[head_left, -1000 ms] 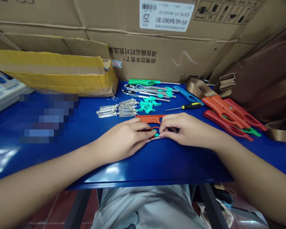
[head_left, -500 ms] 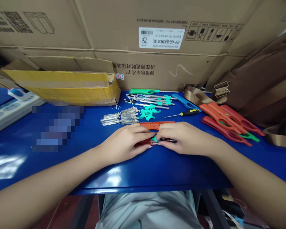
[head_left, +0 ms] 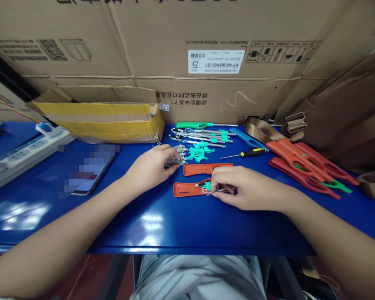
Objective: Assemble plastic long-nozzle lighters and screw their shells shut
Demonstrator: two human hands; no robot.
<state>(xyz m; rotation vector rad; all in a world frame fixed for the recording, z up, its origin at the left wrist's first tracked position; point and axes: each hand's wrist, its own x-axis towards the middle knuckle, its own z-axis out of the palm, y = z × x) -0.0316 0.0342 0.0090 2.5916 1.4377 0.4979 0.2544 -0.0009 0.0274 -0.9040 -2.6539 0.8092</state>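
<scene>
My right hand point(head_left: 246, 187) is closed on the near orange-red lighter shell half point(head_left: 184, 190), fingertips at its metal tube. A green trigger point(head_left: 207, 186) and white wires sit inside that half. Behind it lies the other shell half point(head_left: 194, 169), open side up. My left hand point(head_left: 151, 166) reaches over the clear lighter tanks point(head_left: 181, 148), thumb and fingers closed around a tank point(head_left: 172, 161); the hand hides part of the pile. Loose green triggers point(head_left: 201, 152) lie right of the tanks, with several metal lighter tubes point(head_left: 203, 135) behind them.
A yellow-taped carton point(head_left: 112, 129) stands back left, near a power strip point(head_left: 34, 148) and a phone point(head_left: 92, 175). Rightward lie a screwdriver point(head_left: 253, 152), a blue lighter shell point(head_left: 245, 136) and several red-orange shells point(head_left: 300, 162). A large cardboard box point(head_left: 156, 54) backs the table.
My left hand has left the near shell half and moved up and left to the clear tanks. My right hand stays at the shell half. The view has shifted slightly.
</scene>
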